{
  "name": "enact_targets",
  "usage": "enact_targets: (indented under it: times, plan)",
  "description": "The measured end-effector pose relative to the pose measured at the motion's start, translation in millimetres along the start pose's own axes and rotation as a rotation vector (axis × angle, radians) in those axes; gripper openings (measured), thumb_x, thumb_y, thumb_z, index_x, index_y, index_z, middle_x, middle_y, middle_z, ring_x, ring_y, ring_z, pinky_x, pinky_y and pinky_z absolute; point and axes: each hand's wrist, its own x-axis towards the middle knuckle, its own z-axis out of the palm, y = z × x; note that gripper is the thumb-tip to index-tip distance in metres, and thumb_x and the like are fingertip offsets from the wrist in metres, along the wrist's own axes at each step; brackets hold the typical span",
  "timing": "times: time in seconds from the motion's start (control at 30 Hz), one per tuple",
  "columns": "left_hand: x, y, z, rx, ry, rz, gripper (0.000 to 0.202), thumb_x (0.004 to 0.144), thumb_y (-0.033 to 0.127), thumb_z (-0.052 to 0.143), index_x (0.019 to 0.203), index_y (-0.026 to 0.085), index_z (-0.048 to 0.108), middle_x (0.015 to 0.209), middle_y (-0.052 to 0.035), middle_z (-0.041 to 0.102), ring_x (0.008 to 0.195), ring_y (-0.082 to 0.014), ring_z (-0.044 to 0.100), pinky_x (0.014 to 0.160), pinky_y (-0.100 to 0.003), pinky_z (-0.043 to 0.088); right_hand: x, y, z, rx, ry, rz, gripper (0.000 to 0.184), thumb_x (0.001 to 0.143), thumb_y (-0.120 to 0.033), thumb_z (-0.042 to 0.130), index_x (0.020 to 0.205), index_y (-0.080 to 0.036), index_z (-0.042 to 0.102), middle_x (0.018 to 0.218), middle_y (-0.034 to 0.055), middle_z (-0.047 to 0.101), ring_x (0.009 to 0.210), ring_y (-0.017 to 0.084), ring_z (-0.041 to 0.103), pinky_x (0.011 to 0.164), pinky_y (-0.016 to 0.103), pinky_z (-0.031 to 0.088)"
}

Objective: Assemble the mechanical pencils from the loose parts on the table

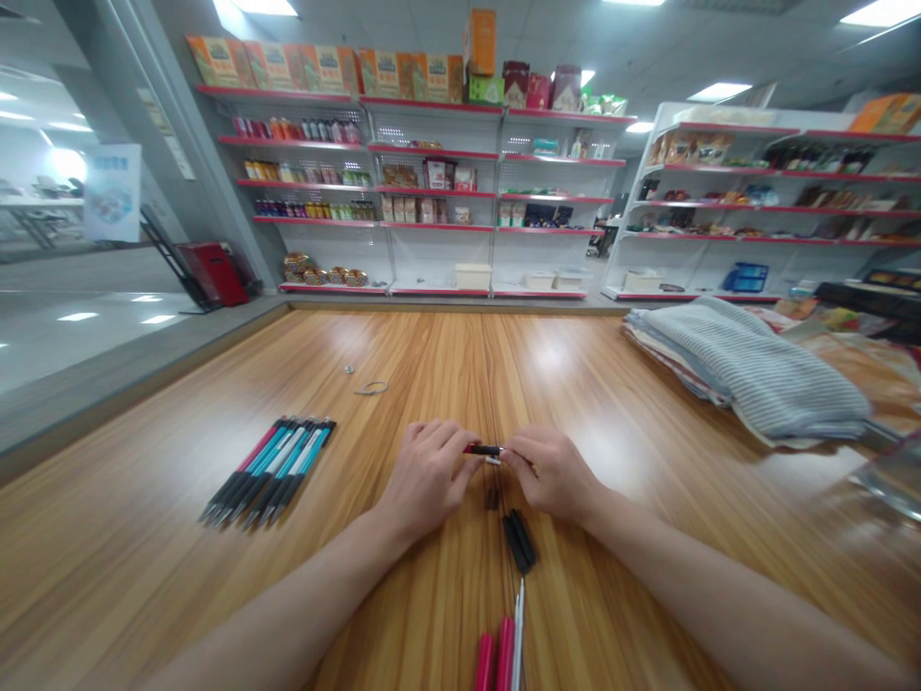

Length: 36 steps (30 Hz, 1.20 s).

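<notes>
My left hand (430, 472) is closed in a pinch on the red end of a pen (484, 449), whose black part shows between my hands. My right hand (553, 468) pinches the pen's other end; what lies inside those fingertips is hidden. Just below the pen are a small whitish piece (493, 461) and small dark pieces (491, 499) on the table. Nearer to me lie black grip sleeves (519, 542), thin white refills (518, 629) and two pink pen barrels (506, 653), cut off by the frame's lower edge.
To the left, several blue, white and pink pens (270, 472) lie side by side on the wooden table (446, 369). A thin ring (372, 388) and a small metal bit (349, 369) sit farther back. Folded striped cloth (755, 365) is at right. Stocked shelves (432, 106) stand behind.
</notes>
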Motion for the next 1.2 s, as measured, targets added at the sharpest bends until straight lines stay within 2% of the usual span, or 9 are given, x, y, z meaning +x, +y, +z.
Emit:
enact_targets:
  times: [0.17, 0.27, 0.4, 0.57, 0.77, 0.93, 1.2]
  plan:
    - [0.2, 4.0, -0.8, 0.025, -0.037, 0.022, 0.019, 0.092, 0.028, 0.046, 0.099, 0.022, 0.063, 0.095, -0.0062, 0.059, 0.09, -0.0203, 0.051, 0.085, -0.038, 0.034, -0.3, -0.9, -0.9, -0.036, 0.001, -0.008, 0.023, 0.091, -0.019, 0.046, 0.068, -0.017, 0.049, 0.066, 0.0018, 0.053, 0.064, 0.013, 0.046, 0.06, 0.027, 0.03]
    - [0.1, 3.6, -1.1, 0.039, -0.026, 0.022, 0.018, 0.092, 0.027, 0.047, 0.095, 0.021, 0.064, 0.096, -0.0071, 0.058, 0.092, -0.0212, 0.05, 0.086, -0.039, 0.034, -1.3, -0.1, -0.1, -0.033, -0.001, -0.017, 0.021, 0.089, -0.018, 0.047, 0.068, -0.017, 0.049, 0.065, 0.0017, 0.053, 0.064, 0.013, 0.046, 0.06, 0.027, 0.03]
    - [-0.3, 5.1, -1.9, 0.052, -0.024, 0.024, 0.019, 0.09, 0.03, 0.049, 0.098, 0.022, 0.064, 0.102, -0.0081, 0.057, 0.097, -0.0234, 0.049, 0.088, -0.042, 0.034, -2.8, 0.5, 0.7, -0.024, -0.009, -0.015, 0.02, 0.089, -0.017, 0.046, 0.069, -0.017, 0.049, 0.066, 0.0016, 0.053, 0.063, 0.012, 0.047, 0.06, 0.026, 0.03]
    - [-0.2, 8.7, -2.0, 0.093, -0.032, 0.059, 0.02, 0.092, 0.024, 0.045, 0.098, 0.022, 0.064, 0.11, -0.0078, 0.057, 0.104, -0.0245, 0.047, 0.093, -0.045, 0.032, -3.1, 0.3, 0.1, -0.045, -0.005, -0.009, 0.021, 0.087, -0.016, 0.047, 0.066, -0.017, 0.048, 0.064, 0.0008, 0.051, 0.061, 0.011, 0.044, 0.058, 0.027, 0.029]
    - [-0.5, 9.3, -3.2, 0.077, 0.023, 0.036, 0.017, 0.09, 0.029, 0.05, 0.094, 0.021, 0.064, 0.111, -0.0091, 0.057, 0.104, -0.0253, 0.046, 0.093, -0.046, 0.032, -2.5, -0.5, 0.9, -0.02, 0.012, -0.027, 0.019, 0.085, -0.013, 0.048, 0.066, -0.017, 0.048, 0.064, 0.0005, 0.05, 0.06, 0.011, 0.044, 0.057, 0.027, 0.028]
    - [-0.7, 10.5, -3.4, 0.096, -0.012, 0.074, 0.018, 0.091, 0.027, 0.048, 0.096, 0.022, 0.065, 0.119, -0.0073, 0.056, 0.109, -0.0268, 0.045, 0.097, -0.05, 0.029, -4.3, 0.9, 1.7, -0.002, 0.013, -0.035, 0.016, 0.084, -0.011, 0.048, 0.069, -0.017, 0.051, 0.065, 0.0009, 0.051, 0.061, 0.012, 0.046, 0.058, 0.026, 0.03]
    - [0.2, 10.9, -5.9, 0.077, 0.043, 0.071, 0.017, 0.091, 0.026, 0.049, 0.089, 0.02, 0.065, 0.117, -0.0083, 0.055, 0.108, -0.0257, 0.045, 0.095, -0.046, 0.031, -4.6, 1.2, 2.2, -0.011, 0.015, -0.057, 0.017, 0.083, -0.011, 0.048, 0.067, -0.017, 0.05, 0.064, 0.0007, 0.049, 0.059, 0.012, 0.043, 0.057, 0.027, 0.028]
